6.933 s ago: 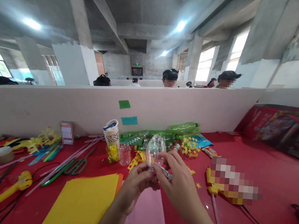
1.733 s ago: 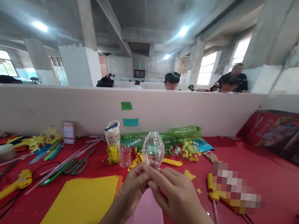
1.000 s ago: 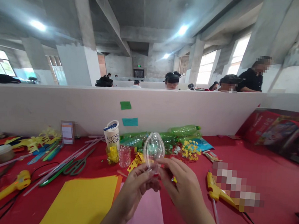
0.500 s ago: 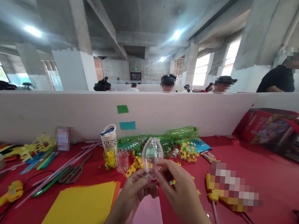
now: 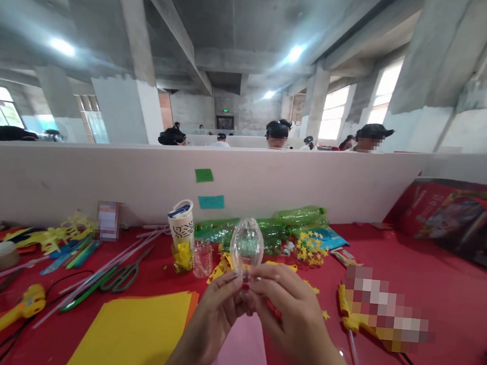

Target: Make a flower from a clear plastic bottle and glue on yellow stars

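The left hand [image 5: 222, 300] and right hand [image 5: 295, 300] pinched the lower end of a clear, apparently plastic bulb shape [image 5: 247, 242], partly hiding it, upright above a red table [image 5: 426, 278]. Green bottles [image 5: 302, 216] lay behind, yellow paper [image 5: 136, 332] left, a yellow glue gun [image 5: 353, 321] right.

Craft workshop by the look of it: bare concrete ceiling [image 5: 249, 18], part-painted pillar [image 5: 120, 106]. White partition [image 5: 295, 178] splits the space, people's heads [image 5: 277, 130] behind it. Red table [image 5: 462, 309] carries yellow paper [image 5: 136, 332], scissors [image 5: 121, 278], glue guns [image 5: 32, 301].
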{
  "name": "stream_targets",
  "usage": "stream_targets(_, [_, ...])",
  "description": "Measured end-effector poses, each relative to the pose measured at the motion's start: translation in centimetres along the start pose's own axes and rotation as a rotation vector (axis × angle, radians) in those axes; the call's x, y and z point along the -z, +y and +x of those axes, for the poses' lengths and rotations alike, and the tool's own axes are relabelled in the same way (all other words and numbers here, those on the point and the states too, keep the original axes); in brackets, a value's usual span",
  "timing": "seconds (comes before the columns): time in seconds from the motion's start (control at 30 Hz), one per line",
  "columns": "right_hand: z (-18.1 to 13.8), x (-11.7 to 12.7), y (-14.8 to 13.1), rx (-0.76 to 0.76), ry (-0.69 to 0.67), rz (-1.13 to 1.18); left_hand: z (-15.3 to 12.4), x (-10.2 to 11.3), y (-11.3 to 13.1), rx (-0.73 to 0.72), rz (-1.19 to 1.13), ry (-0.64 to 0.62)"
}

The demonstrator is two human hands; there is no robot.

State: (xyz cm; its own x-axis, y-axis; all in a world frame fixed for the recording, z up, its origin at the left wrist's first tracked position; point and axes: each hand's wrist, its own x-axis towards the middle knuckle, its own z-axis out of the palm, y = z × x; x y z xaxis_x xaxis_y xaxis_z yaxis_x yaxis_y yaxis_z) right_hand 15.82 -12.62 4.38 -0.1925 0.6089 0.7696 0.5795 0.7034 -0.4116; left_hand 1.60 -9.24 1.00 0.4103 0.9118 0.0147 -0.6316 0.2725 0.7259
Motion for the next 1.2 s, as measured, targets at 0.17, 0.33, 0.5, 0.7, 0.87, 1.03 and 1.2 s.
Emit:
stream_targets(0.17, [-0.3, -0.4, 0.0, 0.215, -0.022, -0.125, -0.1, 0.1, 0.2, -0.008, -0.009, 0.025])
stream_targets(0.33, [-0.1, -0.5, -0.4, 0.284, -0.008, -0.220, -0.1, 0.2, 0.3, -0.021, -0.020, 0.022])
stream_targets(0.5, [-0.2, -1.0, -0.1, 0.234, -0.052, -0.239, 0.2, 0.6, 0.1, -0.037, -0.009, 0.037])
stream_targets(0.7, [-0.2, -1.3, 0.4, 0.133, -0.052, -0.120, 0.2, 0.6, 0.4, -0.035, 0.050, 0.007])
stream_targets(0.87, [0.0, -0.6, 0.0, 0.036, 0.048, 0.059, -0.2, 0.0, 0.1, -0.005, 0.084, -0.050])
stream_targets(1.03, [-0.4, -0.7, -0.4, 0.092, -0.007, -0.082, -0.3, -0.1, -0.1, -0.004, 0.032, 0.008])
stream_targets(1.2, [-0.5, -0.5, -0.5, 0.106, -0.078, -0.063, -0.3, 0.1, 0.3, -0.036, 0.056, -0.023])
